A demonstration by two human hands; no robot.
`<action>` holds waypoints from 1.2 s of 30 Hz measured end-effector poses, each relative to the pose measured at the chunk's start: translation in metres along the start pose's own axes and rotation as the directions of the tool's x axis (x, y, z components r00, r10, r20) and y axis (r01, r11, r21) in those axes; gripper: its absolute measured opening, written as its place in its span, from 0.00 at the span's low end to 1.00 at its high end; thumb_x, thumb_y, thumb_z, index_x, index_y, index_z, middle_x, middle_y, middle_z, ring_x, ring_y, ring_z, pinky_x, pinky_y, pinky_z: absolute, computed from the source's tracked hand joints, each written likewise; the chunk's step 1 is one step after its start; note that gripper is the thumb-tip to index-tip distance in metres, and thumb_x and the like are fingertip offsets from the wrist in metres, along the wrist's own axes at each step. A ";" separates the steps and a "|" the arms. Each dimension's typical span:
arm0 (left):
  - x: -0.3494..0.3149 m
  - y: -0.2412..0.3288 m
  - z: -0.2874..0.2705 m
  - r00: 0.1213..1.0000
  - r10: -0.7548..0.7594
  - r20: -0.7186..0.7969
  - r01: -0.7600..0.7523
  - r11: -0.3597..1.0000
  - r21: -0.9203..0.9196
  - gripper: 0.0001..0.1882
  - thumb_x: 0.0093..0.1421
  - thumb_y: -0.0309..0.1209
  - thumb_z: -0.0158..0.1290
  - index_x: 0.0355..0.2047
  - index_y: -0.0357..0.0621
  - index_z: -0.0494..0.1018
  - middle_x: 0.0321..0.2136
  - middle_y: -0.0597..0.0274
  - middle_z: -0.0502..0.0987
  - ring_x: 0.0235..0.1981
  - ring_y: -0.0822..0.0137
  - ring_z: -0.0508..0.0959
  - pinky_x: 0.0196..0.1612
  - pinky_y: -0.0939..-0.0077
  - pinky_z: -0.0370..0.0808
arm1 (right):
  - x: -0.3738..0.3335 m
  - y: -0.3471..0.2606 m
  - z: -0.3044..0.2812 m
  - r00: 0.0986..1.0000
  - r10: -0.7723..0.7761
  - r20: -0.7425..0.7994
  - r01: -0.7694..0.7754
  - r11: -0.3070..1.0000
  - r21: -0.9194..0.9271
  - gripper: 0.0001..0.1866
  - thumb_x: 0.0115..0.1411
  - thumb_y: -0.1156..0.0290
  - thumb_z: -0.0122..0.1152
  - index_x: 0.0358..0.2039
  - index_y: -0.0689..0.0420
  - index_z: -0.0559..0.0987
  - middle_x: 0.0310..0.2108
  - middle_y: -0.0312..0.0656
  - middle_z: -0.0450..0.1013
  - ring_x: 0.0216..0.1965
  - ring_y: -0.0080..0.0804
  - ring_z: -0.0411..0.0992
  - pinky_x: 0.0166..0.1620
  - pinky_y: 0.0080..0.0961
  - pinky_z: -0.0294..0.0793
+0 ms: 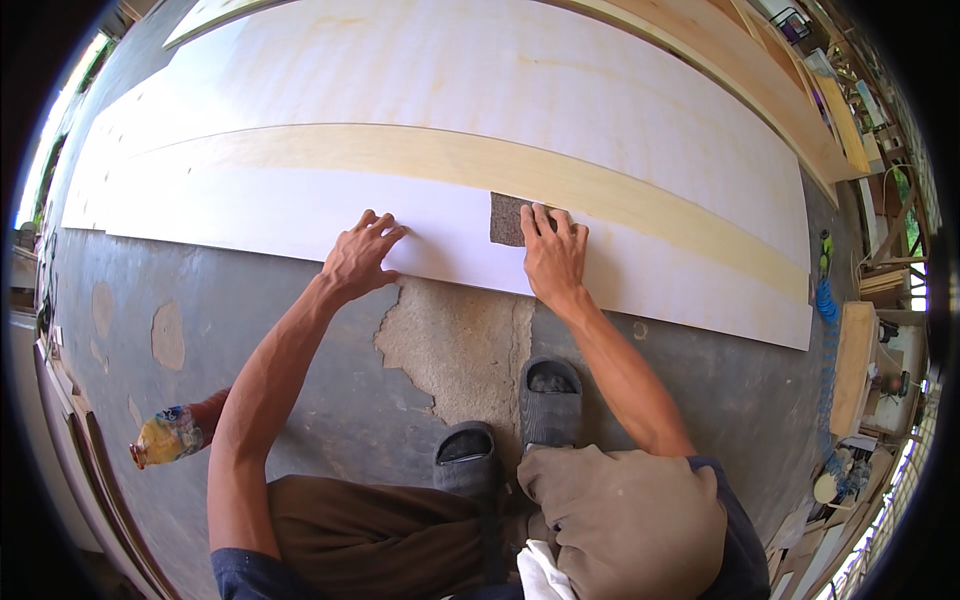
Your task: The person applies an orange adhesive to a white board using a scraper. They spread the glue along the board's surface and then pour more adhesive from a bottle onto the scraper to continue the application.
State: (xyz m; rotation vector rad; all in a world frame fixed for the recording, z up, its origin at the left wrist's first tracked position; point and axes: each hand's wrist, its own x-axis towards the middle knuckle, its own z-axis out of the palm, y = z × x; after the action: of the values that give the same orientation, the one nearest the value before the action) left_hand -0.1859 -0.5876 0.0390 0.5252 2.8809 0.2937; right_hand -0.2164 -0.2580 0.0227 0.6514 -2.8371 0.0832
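Clearly, your right hand [553, 255] was pressing a dark sanding pad [506, 219] flat onto the white panel [300, 215], which lay on the concrete floor [250, 330] in front of your feet. Its fingers [545, 222] lay together over the pad's right edge, not curled around it. Your left hand [358, 258] sat to the left, fingers [380, 228] spread and flat on the same panel near its near edge, holding nothing. Both arms were stretched forward from a crouch, wrists low. With so little of the pad under your fingertips, it could have slipped out from under them, and your fingers would have scraped the board. The thin panel could also have slid on the floor if your left hand had eased off.
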 end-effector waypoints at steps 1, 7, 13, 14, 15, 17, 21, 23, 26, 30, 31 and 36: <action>0.000 0.000 0.000 1.000 -0.001 0.000 0.001 1.000 0.008 0.38 0.46 0.38 0.77 0.59 0.53 0.76 0.55 0.68 0.76 0.56 0.60 0.72 0.52 0.63 0.85 | 0.000 0.000 0.002 1.000 -0.001 -0.005 0.001 1.000 0.000 0.26 0.62 0.77 0.55 0.62 0.59 0.78 0.62 0.46 0.75 0.57 0.41 0.69 0.53 0.45 0.64; 0.001 -0.001 0.000 1.000 0.001 0.004 -0.001 1.000 0.002 0.38 0.46 0.38 0.77 0.58 0.53 0.76 0.54 0.69 0.76 0.55 0.60 0.73 0.51 0.63 0.85 | 0.000 0.000 0.006 1.000 -0.004 -0.002 0.004 1.000 -0.002 0.26 0.63 0.76 0.55 0.62 0.60 0.77 0.63 0.46 0.74 0.58 0.42 0.69 0.53 0.46 0.64; -0.001 0.002 -0.004 1.000 -0.005 -0.003 0.005 1.000 -0.013 0.38 0.45 0.37 0.77 0.58 0.51 0.77 0.53 0.68 0.77 0.55 0.59 0.73 0.51 0.63 0.85 | -0.003 0.002 0.014 0.999 -0.035 -0.014 0.035 0.998 -0.049 0.28 0.62 0.76 0.56 0.64 0.59 0.75 0.65 0.46 0.72 0.59 0.43 0.68 0.52 0.47 0.65; 0.000 0.002 -0.005 1.000 -0.003 -0.003 0.003 1.000 -0.015 0.38 0.45 0.37 0.77 0.58 0.51 0.77 0.53 0.67 0.77 0.55 0.59 0.73 0.51 0.63 0.85 | -0.004 0.003 0.015 0.999 -0.036 -0.020 0.035 0.998 -0.045 0.28 0.62 0.76 0.56 0.64 0.59 0.75 0.65 0.46 0.72 0.59 0.43 0.68 0.52 0.47 0.65; 0.000 0.003 -0.005 1.000 0.001 -0.004 -0.001 1.000 -0.018 0.38 0.45 0.37 0.77 0.58 0.51 0.77 0.53 0.67 0.77 0.55 0.59 0.73 0.52 0.63 0.85 | -0.004 0.005 0.016 0.999 -0.036 -0.026 0.034 0.998 -0.043 0.28 0.61 0.76 0.56 0.64 0.59 0.75 0.65 0.46 0.72 0.59 0.43 0.68 0.52 0.47 0.65; 0.002 0.003 -0.005 1.000 0.006 -0.005 -0.007 1.000 -0.018 0.38 0.45 0.37 0.77 0.58 0.51 0.77 0.54 0.67 0.76 0.55 0.58 0.73 0.52 0.63 0.85 | -0.003 0.006 0.015 0.999 -0.028 -0.029 0.027 0.999 -0.038 0.28 0.61 0.76 0.57 0.64 0.59 0.75 0.65 0.46 0.73 0.58 0.43 0.68 0.52 0.48 0.65; 0.001 0.001 -0.003 1.000 0.015 -0.009 -0.015 1.000 -0.012 0.38 0.45 0.37 0.77 0.58 0.51 0.77 0.54 0.67 0.76 0.55 0.58 0.73 0.51 0.63 0.85 | -0.005 0.001 -0.001 0.998 -0.029 0.059 0.031 0.999 -0.019 0.28 0.59 0.78 0.57 0.62 0.57 0.77 0.64 0.43 0.74 0.57 0.42 0.69 0.51 0.47 0.64; -0.004 -0.003 -0.002 1.000 0.006 -0.001 -0.006 1.000 -0.007 0.38 0.45 0.37 0.77 0.58 0.52 0.77 0.54 0.67 0.76 0.55 0.58 0.73 0.51 0.63 0.85 | -0.003 -0.006 -0.027 0.967 -0.041 0.250 0.014 0.994 0.107 0.25 0.61 0.77 0.56 0.60 0.58 0.78 0.59 0.42 0.76 0.57 0.42 0.70 0.51 0.49 0.65; -0.001 -0.002 -0.001 1.000 0.009 -0.006 -0.009 1.000 -0.007 0.38 0.45 0.37 0.77 0.58 0.53 0.77 0.53 0.67 0.76 0.54 0.58 0.73 0.51 0.63 0.85 | -0.002 0.003 -0.040 0.959 -0.037 0.283 -0.022 0.978 0.205 0.24 0.59 0.77 0.57 0.57 0.59 0.80 0.52 0.40 0.80 0.54 0.43 0.72 0.49 0.49 0.65; 0.002 -0.001 -0.002 1.000 0.022 -0.022 -0.022 1.000 -0.013 0.37 0.45 0.36 0.77 0.57 0.53 0.77 0.53 0.68 0.76 0.54 0.58 0.73 0.50 0.63 0.85 | 0.009 0.018 -0.024 0.993 0.000 0.119 -0.027 0.974 0.225 0.23 0.60 0.76 0.57 0.57 0.59 0.80 0.54 0.42 0.80 0.53 0.43 0.74 0.50 0.48 0.66; 0.003 0.000 -0.002 0.999 0.024 -0.022 -0.025 1.000 -0.017 0.37 0.45 0.36 0.77 0.57 0.53 0.77 0.53 0.68 0.76 0.54 0.58 0.73 0.50 0.63 0.85 | 0.012 0.020 -0.018 0.998 0.005 0.066 -0.020 0.976 0.216 0.23 0.60 0.75 0.57 0.58 0.59 0.80 0.55 0.43 0.80 0.53 0.44 0.74 0.50 0.48 0.66; 0.000 -0.001 -0.003 0.999 0.022 -0.029 -0.022 1.000 -0.010 0.37 0.44 0.35 0.78 0.57 0.52 0.77 0.52 0.67 0.76 0.53 0.59 0.73 0.49 0.63 0.86 | 0.016 0.013 -0.003 0.998 0.003 0.064 -0.011 0.993 0.119 0.23 0.62 0.75 0.56 0.58 0.58 0.80 0.56 0.45 0.80 0.54 0.43 0.74 0.51 0.49 0.65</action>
State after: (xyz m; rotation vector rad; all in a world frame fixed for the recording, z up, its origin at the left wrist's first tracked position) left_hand -0.1866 -0.5889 0.0415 0.5554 2.9018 0.3222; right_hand -0.2351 -0.2528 0.0291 0.6804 -2.9135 0.2387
